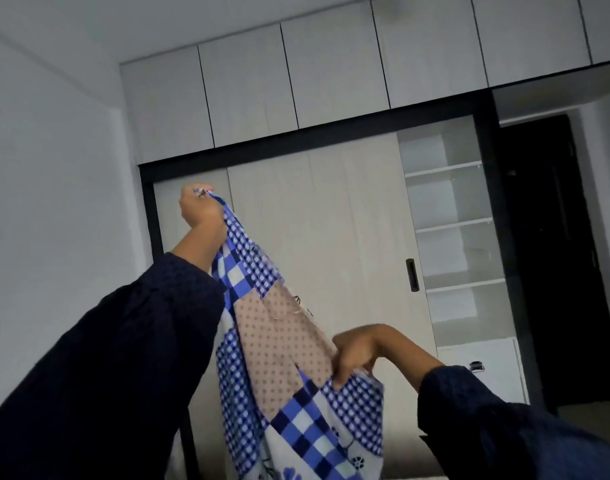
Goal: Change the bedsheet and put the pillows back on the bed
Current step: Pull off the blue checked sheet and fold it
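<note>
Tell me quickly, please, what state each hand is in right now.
Left hand: closed, gripping the top corner of the blue-and-pink checked patchwork fabric sheet.
Right hand: closed, pinching the same sheet lower down.

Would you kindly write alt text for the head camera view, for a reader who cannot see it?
A person holds up a blue-checked patchwork bedsheet: the left hand grips a corner raised high, and the right hand pinches an edge lower down. Behind it stands a pale wardrobe, its sliding door partly open on white shelves.
</note>
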